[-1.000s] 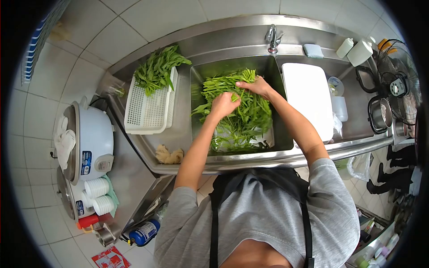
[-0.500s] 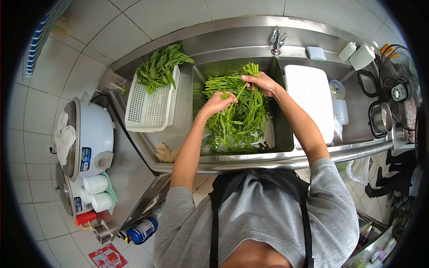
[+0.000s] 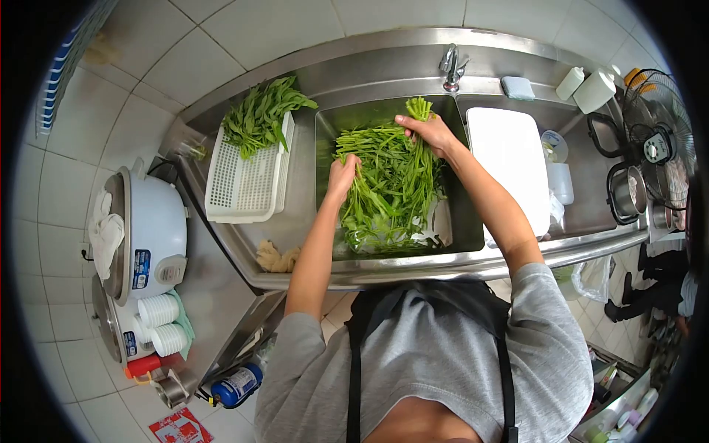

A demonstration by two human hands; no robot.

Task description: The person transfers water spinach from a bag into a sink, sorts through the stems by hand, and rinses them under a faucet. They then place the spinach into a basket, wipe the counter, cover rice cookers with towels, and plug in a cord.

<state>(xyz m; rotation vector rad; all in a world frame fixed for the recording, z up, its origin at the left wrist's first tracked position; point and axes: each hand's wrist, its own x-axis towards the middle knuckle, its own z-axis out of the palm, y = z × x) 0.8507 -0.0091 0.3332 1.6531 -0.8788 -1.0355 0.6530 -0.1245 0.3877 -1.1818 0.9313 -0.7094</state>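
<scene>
A thick heap of long-stemmed leafy greens [image 3: 388, 173], resembling water spinach, lies in the steel sink basin [image 3: 323, 140]. My right hand [image 3: 430, 134] is closed round a bunch of their stems at the upper right, thumb across it, with the cut ends sticking up above the fist. At the heap's left edge, my left hand [image 3: 343, 176] has its fingers curled against the leaves and seems to grip some; the fingertips are partly hidden. More leafy greens [image 3: 262, 114] rest across the back of a white perforated basket [image 3: 240, 188] left of the basin.
Behind the basin stands a faucet [image 3: 452, 68]. A white lid or board [image 3: 508, 170] covers part of the right side. A crumpled cloth [image 3: 276, 256] lies at the front left rim. Rice cookers [image 3: 159, 221] stand left, a fan [image 3: 656, 148] right. Another person's legs [image 3: 650, 284] show far right.
My left hand has moved left and slightly down, from the heap's middle to its left edge. My right hand stays on the stems, shifted slightly left.
</scene>
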